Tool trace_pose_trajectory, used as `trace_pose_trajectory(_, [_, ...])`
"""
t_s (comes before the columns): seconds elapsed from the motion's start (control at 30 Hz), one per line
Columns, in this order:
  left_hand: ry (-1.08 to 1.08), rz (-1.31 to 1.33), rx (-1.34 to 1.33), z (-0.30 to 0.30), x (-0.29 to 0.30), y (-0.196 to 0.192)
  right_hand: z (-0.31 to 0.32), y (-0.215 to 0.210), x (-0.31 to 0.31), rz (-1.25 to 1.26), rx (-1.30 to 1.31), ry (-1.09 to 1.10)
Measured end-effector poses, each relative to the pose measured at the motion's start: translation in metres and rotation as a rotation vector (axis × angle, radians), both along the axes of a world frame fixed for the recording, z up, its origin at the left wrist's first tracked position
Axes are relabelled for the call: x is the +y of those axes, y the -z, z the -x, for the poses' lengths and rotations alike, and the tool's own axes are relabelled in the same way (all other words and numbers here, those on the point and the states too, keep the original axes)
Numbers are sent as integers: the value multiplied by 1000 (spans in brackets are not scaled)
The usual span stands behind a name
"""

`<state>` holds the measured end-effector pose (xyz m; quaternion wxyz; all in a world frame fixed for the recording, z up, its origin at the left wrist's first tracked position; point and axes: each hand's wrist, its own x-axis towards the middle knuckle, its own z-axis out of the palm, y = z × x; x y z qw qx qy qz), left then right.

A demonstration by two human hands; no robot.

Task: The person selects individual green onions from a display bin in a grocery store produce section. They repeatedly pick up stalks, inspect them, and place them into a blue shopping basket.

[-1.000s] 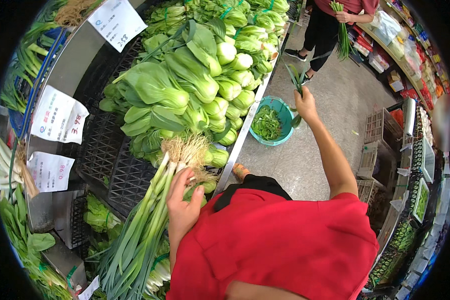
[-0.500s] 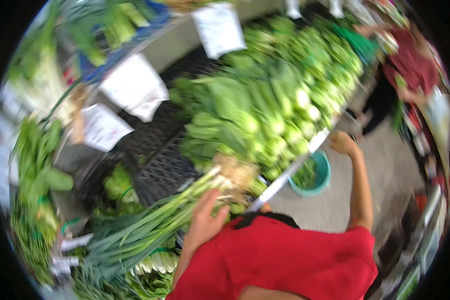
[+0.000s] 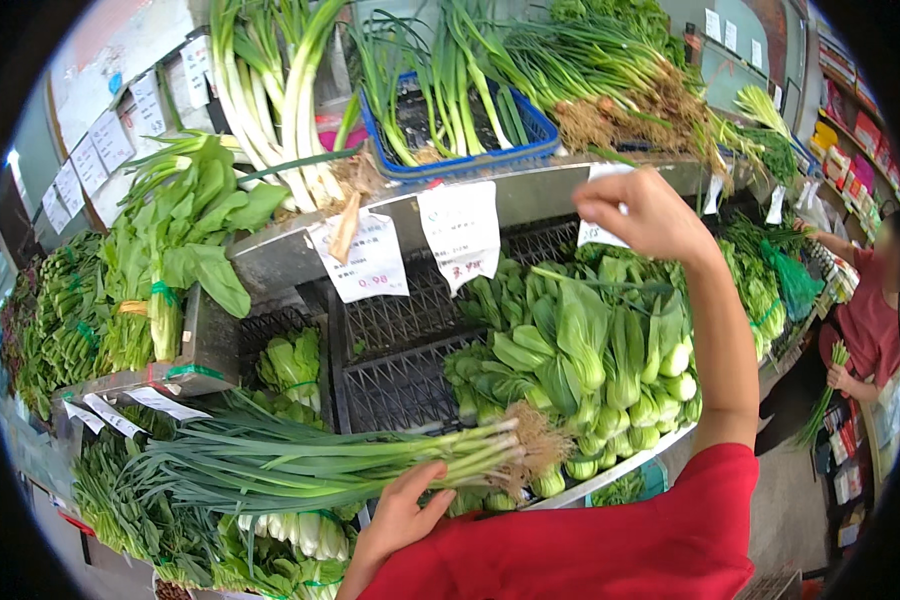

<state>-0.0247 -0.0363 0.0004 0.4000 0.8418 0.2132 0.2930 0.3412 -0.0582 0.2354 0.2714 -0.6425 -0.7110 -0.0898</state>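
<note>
A bunch of long green-onion-like stalks (image 3: pixel 360 455) with pale brown, stringy roots lies across the vegetables in front of me. My left hand (image 3: pixel 410 510) rests against its pale stems near the root end, thumb and forefinger apart. My right hand (image 3: pixel 640 212) is raised over the crates, in front of a white paper tag on the shelf edge. Its fingers are curled together, and whatever they might hold is hidden. Below it, bok choy (image 3: pixel 610 375) is heaped in rows with a thin green strand (image 3: pixel 595 278) lying across the leaves.
Black slatted crates (image 3: pixel 400 390) stand left of the bok choy. Along the back ledge are a blue basket (image 3: pixel 460 165) of scallions, leeks (image 3: pixel 290 130) and hanging paper signs (image 3: pixel 460 230). A teal basin (image 3: pixel 653 478) is below right. Another person (image 3: pixel 865 320) holds greens at far right.
My view has turned, bringing the back ledge into sight. My right hand has risen from beside the basin to above the bok choy. The left hand stays at the stalks.
</note>
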Motion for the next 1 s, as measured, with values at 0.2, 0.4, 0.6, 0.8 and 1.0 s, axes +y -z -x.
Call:
trace_pose_trajectory(0.2, [-160, -17, -2, 19, 2, 1, -44, -42, 140, 29, 10, 68])
trace_pose_trajectory(0.4, [-291, 60, 12, 32, -2, 7, -107, -15, 254, 276, -262, 255])
trace_pose_trajectory(0.6, [-355, 105, -15, 38, 6, 58, -84, -15, 267, 500, -109, 352])
trace_pose_trajectory(0.8, [-334, 211, 42, 32, 9, 62, -94, -18, 273, 75, -71, 326])
trace_pose_trajectory(1.0, [-280, 109, 38, 19, 16, 11, -78, -47, 233, -65, 355, 170])
